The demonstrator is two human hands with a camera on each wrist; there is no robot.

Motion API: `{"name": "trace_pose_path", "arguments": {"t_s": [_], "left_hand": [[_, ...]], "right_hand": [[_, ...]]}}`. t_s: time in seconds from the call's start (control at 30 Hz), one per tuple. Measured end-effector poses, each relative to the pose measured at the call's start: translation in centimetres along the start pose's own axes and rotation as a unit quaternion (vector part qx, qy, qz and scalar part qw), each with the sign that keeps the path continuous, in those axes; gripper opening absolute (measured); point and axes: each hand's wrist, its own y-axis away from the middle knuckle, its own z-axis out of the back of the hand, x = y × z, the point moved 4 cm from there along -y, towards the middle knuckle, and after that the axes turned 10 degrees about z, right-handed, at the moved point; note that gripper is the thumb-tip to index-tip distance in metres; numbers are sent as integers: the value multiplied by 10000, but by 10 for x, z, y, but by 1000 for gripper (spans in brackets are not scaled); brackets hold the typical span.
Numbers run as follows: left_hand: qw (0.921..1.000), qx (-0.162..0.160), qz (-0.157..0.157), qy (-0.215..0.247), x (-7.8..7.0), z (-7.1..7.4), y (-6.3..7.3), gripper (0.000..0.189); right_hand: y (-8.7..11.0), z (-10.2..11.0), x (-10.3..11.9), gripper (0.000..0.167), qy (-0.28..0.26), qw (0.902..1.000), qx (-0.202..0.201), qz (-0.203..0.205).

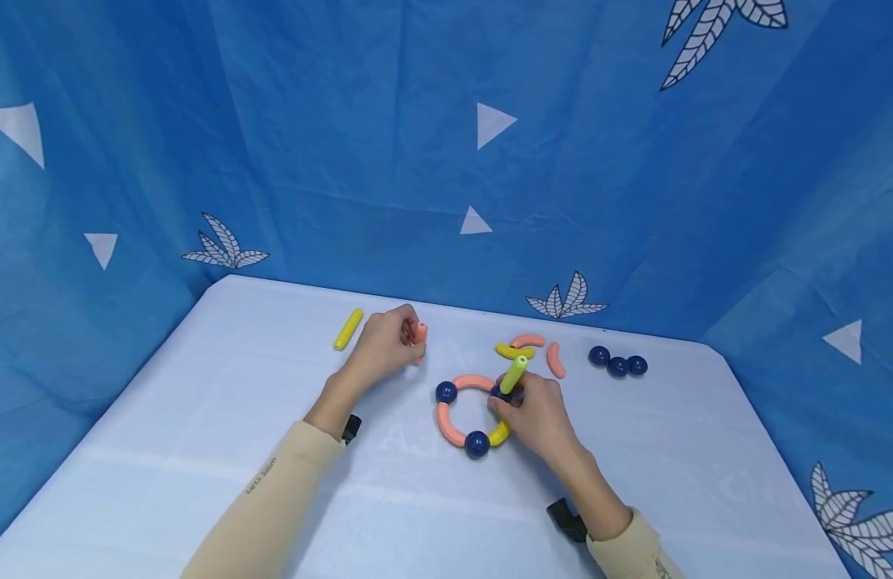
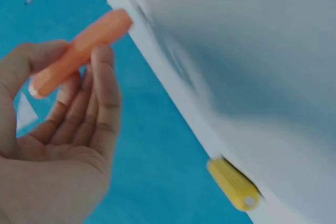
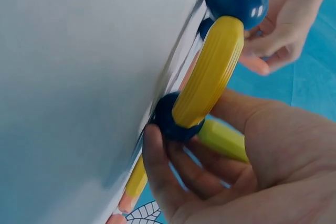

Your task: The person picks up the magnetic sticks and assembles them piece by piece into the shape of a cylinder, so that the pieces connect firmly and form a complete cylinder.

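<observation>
My left hand (image 1: 379, 347) pinches a straight orange magnetic rod (image 2: 81, 51) between thumb and fingers, above the white table. A ring of curved rods and dark blue balls lies in front of me. Its parts include a curved orange rod (image 1: 449, 426), a left ball (image 1: 446, 392), a near ball (image 1: 477, 444) and a curved yellow rod (image 3: 210, 72). My right hand (image 1: 543, 410) grips the ring's right-hand ball (image 3: 165, 115), with thumb and fingers around it. From that ball a yellow-green straight rod (image 1: 514, 375) stands up, leaning slightly.
A straight yellow rod (image 1: 348, 330) lies left of my left hand. Beyond the ring are a curved yellow rod (image 1: 514, 352) and two curved orange rods, one at the right (image 1: 555, 359). Three blue balls (image 1: 618, 367) sit farther right. A blue curtain (image 1: 359, 161) hangs behind the table.
</observation>
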Motion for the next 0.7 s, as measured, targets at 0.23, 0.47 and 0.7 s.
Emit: {"name": "trace_pose_path", "arguments": {"t_s": [0.23, 0.47, 0.7], "left_hand": [[9937, 164, -980, 510, -40, -5, 17, 25], [9893, 798, -1188, 266, -45, -22, 20, 22], [9833, 1544, -873, -416, -31, -45, 18, 23]], "right_hand": [[-1, 3, -2, 27, 158, 9996, -206, -53], [-1, 4, -3, 26, 187, 9995, -240, 7], [-2, 3, -4, 24, 196, 9996, -188, 28]]}}
